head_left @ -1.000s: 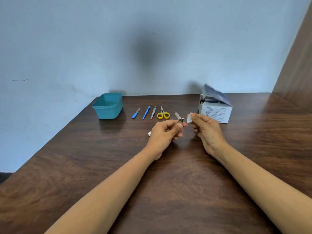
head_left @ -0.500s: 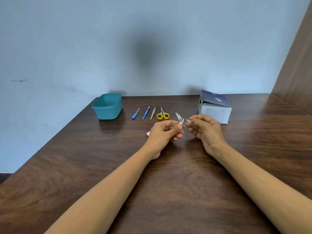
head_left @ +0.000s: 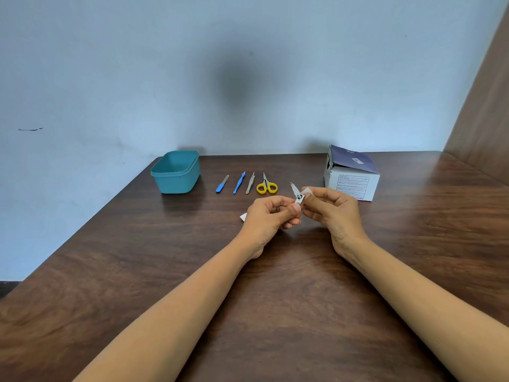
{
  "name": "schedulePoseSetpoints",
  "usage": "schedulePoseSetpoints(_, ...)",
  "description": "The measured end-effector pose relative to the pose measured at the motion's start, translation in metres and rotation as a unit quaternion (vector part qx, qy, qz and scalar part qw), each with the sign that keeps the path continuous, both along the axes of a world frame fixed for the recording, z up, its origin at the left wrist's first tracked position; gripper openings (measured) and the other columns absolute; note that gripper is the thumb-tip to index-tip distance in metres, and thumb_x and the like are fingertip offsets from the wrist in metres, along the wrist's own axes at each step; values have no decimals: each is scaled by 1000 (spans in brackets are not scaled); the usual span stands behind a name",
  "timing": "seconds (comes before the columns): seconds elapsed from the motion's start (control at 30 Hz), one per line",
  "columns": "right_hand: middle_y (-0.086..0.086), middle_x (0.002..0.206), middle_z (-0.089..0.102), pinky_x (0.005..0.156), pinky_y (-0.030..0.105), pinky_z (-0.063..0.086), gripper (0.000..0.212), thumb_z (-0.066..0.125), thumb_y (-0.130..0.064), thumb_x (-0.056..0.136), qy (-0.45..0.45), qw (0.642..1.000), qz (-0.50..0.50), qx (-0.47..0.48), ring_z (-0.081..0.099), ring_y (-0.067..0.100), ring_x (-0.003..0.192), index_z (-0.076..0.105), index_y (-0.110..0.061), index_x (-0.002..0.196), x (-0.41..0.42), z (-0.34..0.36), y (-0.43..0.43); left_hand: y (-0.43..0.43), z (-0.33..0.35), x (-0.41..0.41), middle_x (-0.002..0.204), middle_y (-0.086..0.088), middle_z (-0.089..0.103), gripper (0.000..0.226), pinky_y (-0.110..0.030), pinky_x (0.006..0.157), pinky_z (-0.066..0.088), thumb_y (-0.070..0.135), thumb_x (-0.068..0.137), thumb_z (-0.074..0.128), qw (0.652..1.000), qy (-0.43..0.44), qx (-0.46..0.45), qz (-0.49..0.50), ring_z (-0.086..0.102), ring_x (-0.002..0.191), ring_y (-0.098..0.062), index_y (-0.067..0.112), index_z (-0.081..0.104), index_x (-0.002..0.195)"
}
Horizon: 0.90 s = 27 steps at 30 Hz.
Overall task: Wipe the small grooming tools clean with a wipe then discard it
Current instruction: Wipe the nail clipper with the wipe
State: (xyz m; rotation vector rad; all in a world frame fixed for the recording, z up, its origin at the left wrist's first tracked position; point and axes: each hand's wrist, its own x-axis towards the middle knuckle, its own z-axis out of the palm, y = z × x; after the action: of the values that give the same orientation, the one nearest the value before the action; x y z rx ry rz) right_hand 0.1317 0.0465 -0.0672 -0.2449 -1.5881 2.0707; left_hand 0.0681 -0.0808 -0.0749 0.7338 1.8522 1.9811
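Observation:
My left hand (head_left: 271,215) pinches a small metal nail clipper (head_left: 298,194) with its lever raised, held above the table's middle. My right hand (head_left: 334,210) pinches a small white wipe (head_left: 308,191) and holds it against the clipper's head. Behind them a row of tools lies on the table: a blue-handled file (head_left: 222,184), a blue tool (head_left: 239,183), metal tweezers (head_left: 250,183) and yellow-handled scissors (head_left: 266,185). A white scrap (head_left: 243,216) peeks out from behind my left hand.
A teal plastic tub (head_left: 176,171) stands at the table's back left corner. A white and dark blue cardboard box (head_left: 351,173) with its flap lowered sits at the back right. The brown wooden table (head_left: 275,285) meets a wall behind and a wooden panel on the right.
My right hand has brought the wipe from beside the clipper onto its head. The box flap, raised a second ago, has dropped down. My left hand stays in place.

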Motion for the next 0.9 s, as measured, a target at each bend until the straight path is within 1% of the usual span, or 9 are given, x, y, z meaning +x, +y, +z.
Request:
schedulePoseSetpoints(0.1,3,78,74,73,24,57,12,66,-2,84,1,1000,22,12,69,12,74,72,-8,92,1,1,1,0,1,0,76,-9,66,16,-15,56,48,11,88,66,1000,-7,-6,11,62,60,-6,0,68,100)
schedulePoseSetpoints(0.2,4,82,75,80,29,54,13,68,-5,82,-9,998,31,45,66,14,79,74,-12,92,1,1,1,0,1,0,75,-10,66,16,-15,56,49,11,88,66,1000,-6,-7,14,61,60,-7,0,69,99)
schedulePoseSetpoints(0.3,-2,73,74,73,22,49,11,73,-7,78,-15,998,13,57,65,3,71,73,-13,87,1,1,1,0,1,0,73,-8,66,14,-15,56,49,10,87,66,1000,-7,-9,14,62,60,-7,2,69,98)
schedulePoseSetpoints(0.37,-5,70,74,69,18,47,11,74,-7,77,-14,998,6,59,65,0,67,73,-14,85,1,1,1,0,1,0,72,-8,66,9,-15,55,48,10,87,67,1000,-4,-11,14,62,59,-6,4,69,94)
schedulePoseSetpoints(0.5,-6,72,74,62,10,47,14,70,-3,80,7,998,34,50,65,-2,67,71,-9,93,2,2,0,0,2,1,73,-9,65,8,-14,55,48,10,87,67,1000,1,-8,17,61,58,-6,3,68,91)
schedulePoseSetpoints(0.6,-5,73,74,60,8,46,15,69,-2,80,13,998,40,51,66,-2,67,71,-8,93,3,2,-1,-1,2,2,73,-9,66,9,-14,55,48,10,87,67,1000,5,-10,17,61,58,-6,3,68,92)
schedulePoseSetpoints(0.73,-4,70,74,58,8,44,13,73,-1,76,17,999,13,42,66,-1,65,71,-6,88,2,1,1,-1,2,2,72,-7,66,9,-14,55,48,11,87,67,1000,11,-14,17,62,59,-5,4,68,92)
schedulePoseSetpoints(0.9,-3,78,75,63,9,46,16,70,-3,79,17,998,48,49,68,1,73,71,-9,94,0,1,0,-1,3,2,72,-7,66,13,-14,56,48,11,86,68,1000,10,-15,19,62,59,-5,1,69,94)
